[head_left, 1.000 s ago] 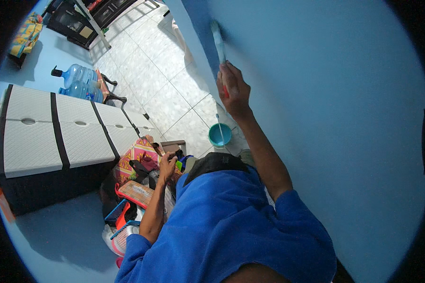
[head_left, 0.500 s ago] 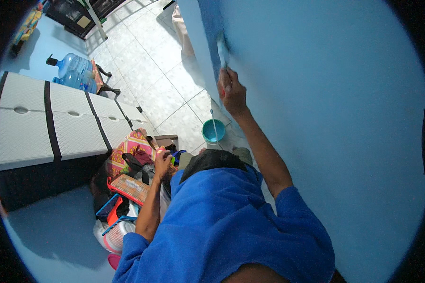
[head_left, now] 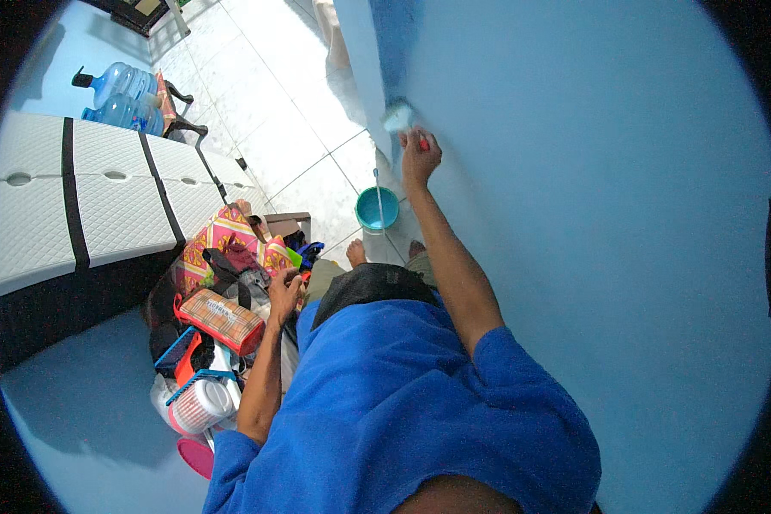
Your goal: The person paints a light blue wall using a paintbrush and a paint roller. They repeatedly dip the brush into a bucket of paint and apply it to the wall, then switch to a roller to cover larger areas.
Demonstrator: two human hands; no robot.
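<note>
Nearest the camera, one blue short-sleeved shirt (head_left: 403, 411) covers the person's torso, and two bare forearms extend from it. The left hand (head_left: 283, 293) hangs low beside the hip, its fingers curled loosely inward; whether they hold anything cannot be told, since the hand overlaps a pile of household items (head_left: 223, 325). That pile lies on the floor to the person's left and includes one plaid pouch with red trim (head_left: 223, 319), one white ribbed plastic container (head_left: 199, 404), one pink round lid (head_left: 199, 456) and one patterned pink-and-yellow cloth (head_left: 223, 236). Two bare feet show on the floor just beyond the dark shorts (head_left: 368, 287). Just ahead of the feet stands one round teal bucket (head_left: 377, 208) on the white tiled floor (head_left: 291, 111), close to the foot of the wall, with one thin stick rising from it. The right arm reaches up and forward; the right hand (head_left: 420, 154) has its fingers wrapped tightly around the red handle of one paintbrush (head_left: 400, 118), whose pale bristle head is pressed against the light blue wall (head_left: 591, 214) near its outer corner. A darker blue strip of the wall runs above the brush. To the far left stands one white quilted cabinet (head_left: 77, 197) with black bands. Beyond it, two blue water jugs (head_left: 120, 94) lie side by side near the floor's edge.
</note>
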